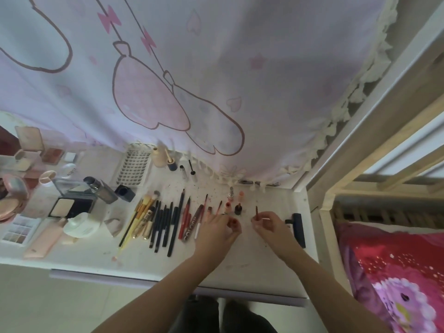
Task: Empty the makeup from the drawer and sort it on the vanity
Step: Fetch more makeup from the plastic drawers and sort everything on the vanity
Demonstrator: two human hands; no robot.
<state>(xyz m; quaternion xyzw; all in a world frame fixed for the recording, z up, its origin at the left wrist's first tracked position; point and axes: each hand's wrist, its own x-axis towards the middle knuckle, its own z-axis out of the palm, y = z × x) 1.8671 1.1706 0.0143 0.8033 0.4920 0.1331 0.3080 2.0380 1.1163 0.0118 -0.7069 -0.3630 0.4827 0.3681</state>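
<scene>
Makeup lies spread over the white vanity top (252, 258). My left hand (217, 230) is closed around a small red lip-gloss bottle (233, 222). My right hand (270, 224) pinches its thin wand applicator (256, 212), tip pointing up and apart from the bottle. To the left lies a row of black and red pencils (171, 218) and yellow-handled brushes (141, 212). Small lip bottles (236, 203) stand just beyond my hands. Compacts, palettes and a powder case (69, 206) crowd the far left. No drawer is in view.
A pink patterned curtain (168, 80) hangs over the back of the vanity. A dark blue flat case (299, 228) lies to the right of my right hand. A lash tray (134, 168) and foundation bottle (159, 156) sit at the back. A wooden bed frame (360, 183) stands right.
</scene>
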